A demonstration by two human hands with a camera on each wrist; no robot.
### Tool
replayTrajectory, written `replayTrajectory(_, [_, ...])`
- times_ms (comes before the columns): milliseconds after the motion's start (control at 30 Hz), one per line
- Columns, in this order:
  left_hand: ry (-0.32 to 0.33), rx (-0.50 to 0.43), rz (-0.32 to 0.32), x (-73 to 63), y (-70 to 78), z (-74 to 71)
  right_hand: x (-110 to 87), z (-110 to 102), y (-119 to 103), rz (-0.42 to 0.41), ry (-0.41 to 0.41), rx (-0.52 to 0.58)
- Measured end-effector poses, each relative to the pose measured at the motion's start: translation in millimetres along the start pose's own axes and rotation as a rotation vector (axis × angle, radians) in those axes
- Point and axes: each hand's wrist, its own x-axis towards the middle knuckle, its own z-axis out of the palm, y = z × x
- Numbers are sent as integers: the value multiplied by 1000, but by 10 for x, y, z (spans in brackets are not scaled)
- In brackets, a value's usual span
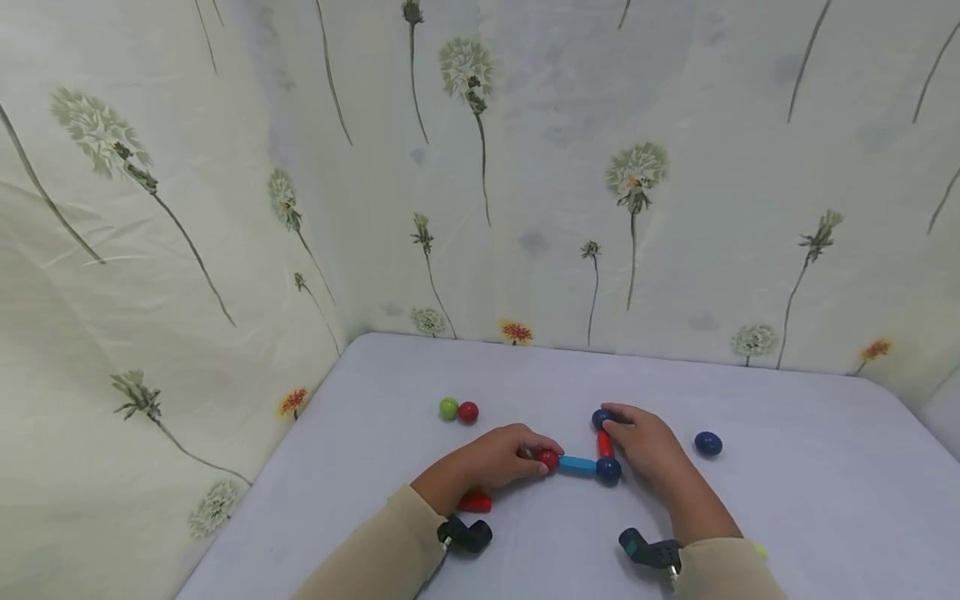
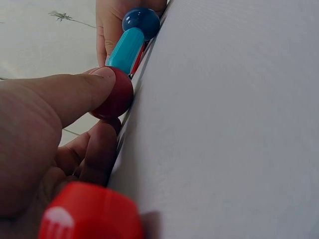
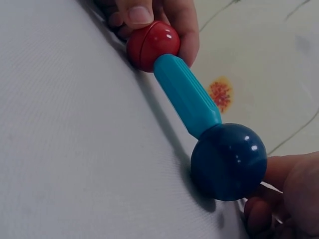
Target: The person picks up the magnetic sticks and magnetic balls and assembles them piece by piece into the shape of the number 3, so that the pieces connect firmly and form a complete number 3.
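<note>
A light-blue stick (image 1: pixel 577 465) joins a red ball (image 1: pixel 549 461) to a dark blue ball (image 1: pixel 608 471). From that blue ball a red stick (image 1: pixel 605 444) runs back to a second dark blue ball (image 1: pixel 602 418). My left hand (image 1: pixel 495 458) pinches the red ball, its thumb (image 2: pixel 84 92) lying on the ball's side. At the far end, my right hand (image 1: pixel 648 442) grips the second blue ball between thumb and fingers. In the right wrist view the nearer blue ball (image 3: pixel 229 162) partly hides the right hand's fingers.
Another red stick (image 1: pixel 475 502) lies beside my left wrist. Farther back on the white table (image 1: pixel 405 367) are a green ball (image 1: pixel 448 408) and a red ball (image 1: pixel 468 412), side by side. A loose dark blue ball (image 1: pixel 708 443) sits right of my right hand. Something yellow-green (image 1: pixel 761 551) shows by the right sleeve.
</note>
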Motion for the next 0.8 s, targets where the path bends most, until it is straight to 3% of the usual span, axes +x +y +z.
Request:
replayTrajectory(467, [8,13,-2,15,8,-3,-24,-28,-17,-19,37,-12])
replayTrajectory(633, [7,5,-25,0,18,10,-93,-66,-74,79,45,-38])
replayTrajectory(800, [13,5,-17,-1,14,14,-230,-104,-206,142,-5,-126])
